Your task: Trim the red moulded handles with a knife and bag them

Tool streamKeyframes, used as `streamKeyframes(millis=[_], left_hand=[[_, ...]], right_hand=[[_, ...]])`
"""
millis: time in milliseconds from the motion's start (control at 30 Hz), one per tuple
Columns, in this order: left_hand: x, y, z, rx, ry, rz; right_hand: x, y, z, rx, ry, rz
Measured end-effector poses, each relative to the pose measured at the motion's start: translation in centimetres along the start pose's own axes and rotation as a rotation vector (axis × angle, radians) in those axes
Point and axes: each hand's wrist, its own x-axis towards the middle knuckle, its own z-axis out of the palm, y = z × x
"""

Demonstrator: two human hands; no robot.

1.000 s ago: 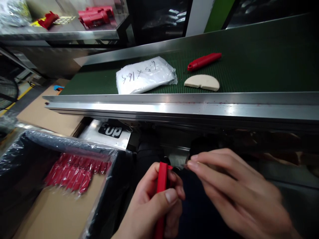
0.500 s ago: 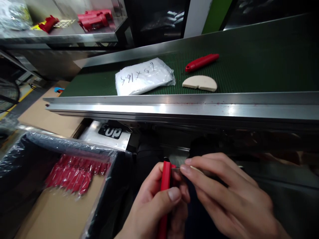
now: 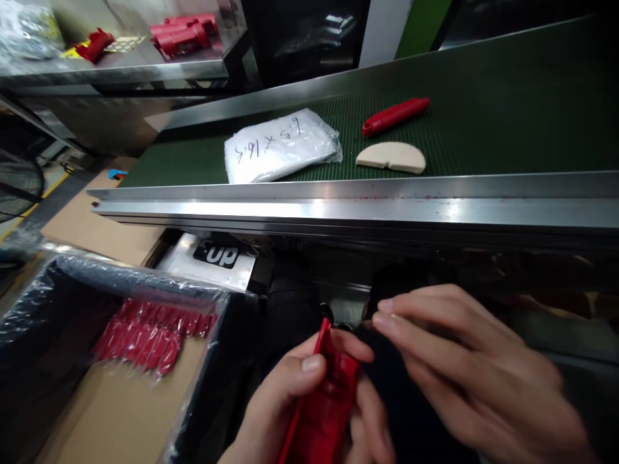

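Red plastic part (image 3: 322,412): carried in the left hand (image 3: 273,403), below the front edge of the conveyor (image 3: 507,122) and to the right of the lined box (image 3: 145,277). Its hollow side faces upward and its pointed end is directed toward the conveyor.

Hand state: the left hand is closed around the part, thumb on one side wall, fingers on the opposite side. The right hand (image 3: 464,367) is apart from the part, thumb and fingertips narrowed together; whether they pinch something small cannot be told.

Handling, as judged: support the part from beneath and grip the walls without squeezing them inward. Tilt the hollow side to the light for a clear view of the end. Approach with the right fingertips in short, controlled movements, left fingers clear of the exposed tip.

Surroundings: a white packet (image 3: 280,148) and a cream half-round block (image 3: 391,158) lie near the conveyor's front edge; a red handle-shaped piece (image 3: 395,116) lies behind the block. Wrapped red pieces (image 3: 145,332) lie toward the box's far right corner.
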Motion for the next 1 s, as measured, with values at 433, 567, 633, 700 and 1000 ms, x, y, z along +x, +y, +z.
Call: streamKeyframes(millis=[433, 567, 633, 700, 1000], left_hand=[[-0.7, 1.1, 1.6, -0.244, 0.451, -0.174], [-1.2, 0.1, 1.5, -0.258, 0.521, -0.036], [-1.4, 0.0, 1.4, -0.243, 0.539, -0.01], [-1.3, 0.2, 1.6, -0.209, 0.516, -0.028], [0.1, 1.8, 1.4, 0.077, 0.284, -0.264]], right_hand=[[0.5, 0.5, -0.1, -0.092, -0.1, -0.158], [0.5, 0.4, 0.2, -0.091, -0.089, -0.151], [0.5, 0.4, 0.2, -0.086, -0.085, -0.156], [0.5, 0.4, 0.3, -0.076, -0.082, -0.162], [-0.3, 0.9, 0.8, -0.105, -0.004, -0.178]])
